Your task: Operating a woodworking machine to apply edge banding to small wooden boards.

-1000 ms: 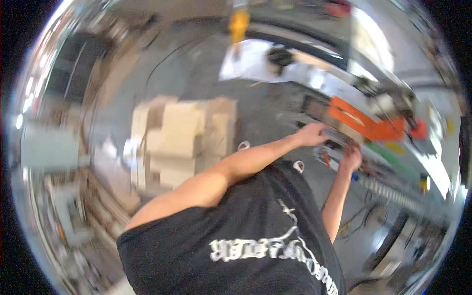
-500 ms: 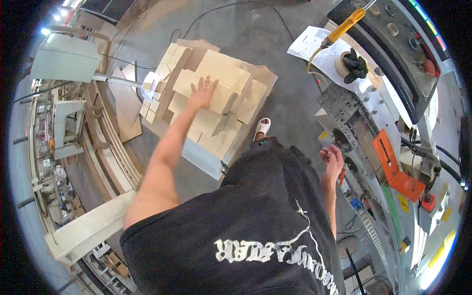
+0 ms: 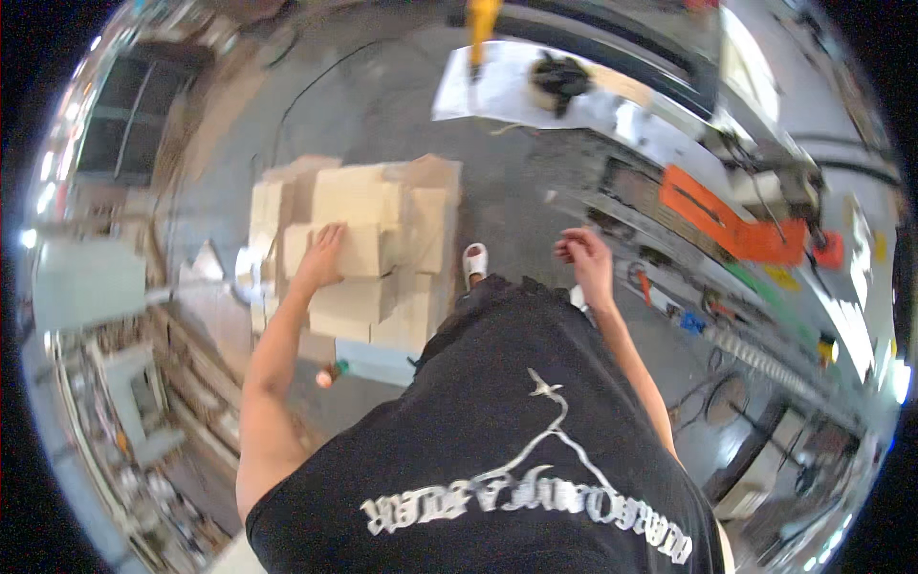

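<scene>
Left hand laid on a stack of pale blocks

We find the stack [image 3: 349, 304] on the floor side of the scene, left of the person's foot. It is made of tan, box-shaped pieces in uneven layers; blur keeps us from telling solid blocks from closed cartons, so any contents go unrecorded.

The left hand [image 3: 323, 256] rests on an upper block [image 3: 363, 251], palm down, fingers extended, touching without clasping. A pale blue-grey board [image 3: 378, 363] shows along the stack's near edge.

The right hand [image 3: 588, 260] hangs well apart from the stack, fingers loosely bent; we cannot tell whether it grips anything. The white shoe [image 3: 475, 258] lies between the stack and this hand.

Farther right, beside the machine bed, we note an orange bracket [image 3: 717, 215] and a blue piece [image 3: 692, 322]. At the top, a white sheet [image 3: 457, 96] bears a round tan roll [image 3: 541, 98]; a black bundle [image 3: 566, 78] sits on it, covering the roll's hollow. A yellow handle [image 3: 484, 21] hangs nearby. At far left stands a boxy grey-green housing [image 3: 91, 282], its inside hidden.
</scene>
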{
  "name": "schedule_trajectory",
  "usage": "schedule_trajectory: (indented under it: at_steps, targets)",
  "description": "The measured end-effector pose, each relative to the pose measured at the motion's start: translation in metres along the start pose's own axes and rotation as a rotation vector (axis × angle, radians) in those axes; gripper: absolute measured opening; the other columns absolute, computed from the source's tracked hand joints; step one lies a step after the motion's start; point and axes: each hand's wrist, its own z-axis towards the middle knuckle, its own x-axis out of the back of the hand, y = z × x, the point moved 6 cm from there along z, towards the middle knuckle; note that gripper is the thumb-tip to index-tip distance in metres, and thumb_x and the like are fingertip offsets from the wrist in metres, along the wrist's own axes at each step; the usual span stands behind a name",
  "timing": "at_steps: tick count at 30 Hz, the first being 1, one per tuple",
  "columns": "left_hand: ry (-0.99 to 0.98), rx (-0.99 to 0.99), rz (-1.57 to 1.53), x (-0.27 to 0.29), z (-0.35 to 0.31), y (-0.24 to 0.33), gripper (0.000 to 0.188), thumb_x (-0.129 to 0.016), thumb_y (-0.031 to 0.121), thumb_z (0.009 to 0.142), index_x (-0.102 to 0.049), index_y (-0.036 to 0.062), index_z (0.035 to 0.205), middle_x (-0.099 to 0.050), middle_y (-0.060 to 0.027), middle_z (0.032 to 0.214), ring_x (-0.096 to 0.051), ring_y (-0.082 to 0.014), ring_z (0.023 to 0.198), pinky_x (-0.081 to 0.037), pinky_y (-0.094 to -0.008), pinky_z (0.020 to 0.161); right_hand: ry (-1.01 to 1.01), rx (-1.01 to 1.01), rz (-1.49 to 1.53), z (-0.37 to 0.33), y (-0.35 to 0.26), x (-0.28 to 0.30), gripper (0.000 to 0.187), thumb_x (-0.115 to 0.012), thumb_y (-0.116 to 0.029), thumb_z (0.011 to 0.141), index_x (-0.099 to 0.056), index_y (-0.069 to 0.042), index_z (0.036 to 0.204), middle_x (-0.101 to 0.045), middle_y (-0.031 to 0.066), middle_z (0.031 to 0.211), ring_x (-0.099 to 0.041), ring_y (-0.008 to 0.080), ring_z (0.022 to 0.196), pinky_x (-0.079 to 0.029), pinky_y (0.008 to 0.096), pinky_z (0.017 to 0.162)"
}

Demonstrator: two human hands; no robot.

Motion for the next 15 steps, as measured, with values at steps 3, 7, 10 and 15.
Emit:
schedule_trajectory:
  at_steps: [3, 7, 10, 15]
  targets:
    - [0.107, -0.044, -0.015, 0.044, 0.004, 0.045, 0.11, -0.082, 0.025, 0.053, -0.023, 0.0072, 0.144, -0.032, -0.0178, 0.145, -0.028, -0.0339, 0.136, -0.02, -0.0566, 0.111, 0.045, -0.041, 0.047, -0.012, 0.005, 0.017, 0.02, -0.046, -0.002, 0.09, -0.058, 0.002, 0.105, -0.065, 0.0091, 0.088, -0.063, 0.0152, 0.079, -0.05, 0.0269, 0.071]
    - [0.316, -0.3, -0.058, 0.096, 0.045, 0.147, 0.099, -0.077, 0.027, 0.06, -0.027, 0.009, 0.143, -0.038, -0.0194, 0.14, -0.033, -0.0385, 0.132, -0.022, -0.0559, 0.109, 0.128, -0.114, 0.108, -0.026, 0.008, 0.041, 0.019, -0.046, 0.0, 0.089, -0.058, 0.002, 0.104, -0.065, 0.0096, 0.088, -0.063, 0.0157, 0.078, -0.05, 0.0266, 0.069]
    - [0.354, -0.431, -0.045, 0.15, 0.061, 0.253, 0.095, -0.075, 0.024, 0.063, -0.027, 0.0113, 0.144, -0.041, -0.02, 0.136, -0.036, -0.0411, 0.129, -0.027, -0.0574, 0.106, 0.133, -0.068, 0.091, -0.032, 0.008, 0.051, 0.021, -0.046, -0.004, 0.09, -0.059, 0.002, 0.105, -0.066, 0.0094, 0.088, -0.063, 0.015, 0.076, -0.05, 0.0271, 0.07]
    - [0.486, -0.724, 0.004, 0.163, 0.108, 0.379, 0.104, -0.08, 0.024, 0.06, -0.023, 0.0122, 0.145, -0.041, -0.0238, 0.133, -0.039, -0.0418, 0.126, -0.03, -0.0598, 0.103, 0.202, -0.034, -0.027, -0.032, 0.023, 0.064, 0.021, -0.045, -0.004, 0.09, -0.059, 0.003, 0.105, -0.065, 0.0088, 0.087, -0.063, 0.015, 0.076, -0.05, 0.0276, 0.07]
